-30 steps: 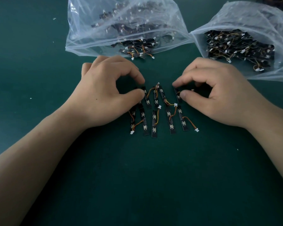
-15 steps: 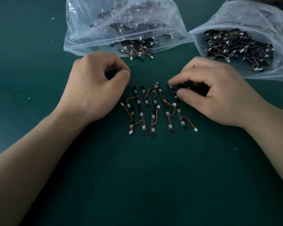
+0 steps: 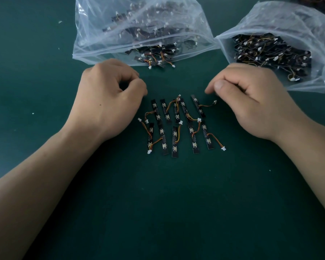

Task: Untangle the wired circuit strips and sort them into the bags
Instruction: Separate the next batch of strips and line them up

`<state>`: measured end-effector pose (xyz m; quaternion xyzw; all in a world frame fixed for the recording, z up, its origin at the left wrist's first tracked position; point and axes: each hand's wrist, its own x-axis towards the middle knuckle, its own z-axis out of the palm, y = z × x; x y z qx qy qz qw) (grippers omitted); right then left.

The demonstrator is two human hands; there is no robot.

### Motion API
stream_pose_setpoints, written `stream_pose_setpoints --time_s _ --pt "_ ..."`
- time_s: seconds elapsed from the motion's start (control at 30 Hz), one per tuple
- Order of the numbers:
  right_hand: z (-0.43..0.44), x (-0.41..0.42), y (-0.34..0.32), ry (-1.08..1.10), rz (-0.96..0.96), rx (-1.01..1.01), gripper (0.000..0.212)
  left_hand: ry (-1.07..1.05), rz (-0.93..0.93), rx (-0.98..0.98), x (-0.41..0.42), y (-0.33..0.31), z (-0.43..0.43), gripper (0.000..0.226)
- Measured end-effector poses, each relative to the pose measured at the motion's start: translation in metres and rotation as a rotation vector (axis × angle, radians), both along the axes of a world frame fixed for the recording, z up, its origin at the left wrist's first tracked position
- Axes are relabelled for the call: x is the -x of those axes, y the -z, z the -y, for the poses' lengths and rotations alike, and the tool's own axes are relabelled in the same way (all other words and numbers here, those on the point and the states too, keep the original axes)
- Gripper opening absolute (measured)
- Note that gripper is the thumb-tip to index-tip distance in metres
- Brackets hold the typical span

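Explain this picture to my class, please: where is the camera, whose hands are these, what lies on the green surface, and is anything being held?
No machine here: a person works with bare hands, and the single camera sits on their head, looking forward and down. The left hand and right hand have curled fingers; neither visibly holds anything. Between them, on the green table, lie about ten small black circuit strips with orange wires and white plugs, roughly in two rows. Behind lie two clear plastic bags holding many more: the left bag and the right bag.
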<state>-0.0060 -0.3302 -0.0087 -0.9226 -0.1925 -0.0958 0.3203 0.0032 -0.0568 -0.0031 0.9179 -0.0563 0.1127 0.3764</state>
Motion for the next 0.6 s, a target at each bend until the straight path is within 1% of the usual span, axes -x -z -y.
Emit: stream_pose_setpoints --time_s 0.1,0.27,0.43,0.6 --pt "0.0018 -0.0018 0.0016 0.055 -0.035 -0.025 0.031 0.018 0.001 0.009 0.0003 0.0003 -0.0002 0.028" --pt "0.0039 -0.0017 -0.0001 0.037 -0.093 0.000 0.034 0.014 0.033 -0.068 -0.0022 0.0018 -0.0041 0.048" --pt "0.0027 -0.0018 -0.0014 0.030 -0.098 0.007 0.035 0.043 0.046 -0.135 -0.0014 0.0026 -0.0063 0.059" --pt "0.0025 -0.0023 -0.0010 0.030 -0.095 0.009 0.033 0.036 0.039 -0.161 0.0006 0.0030 -0.0063 0.072"
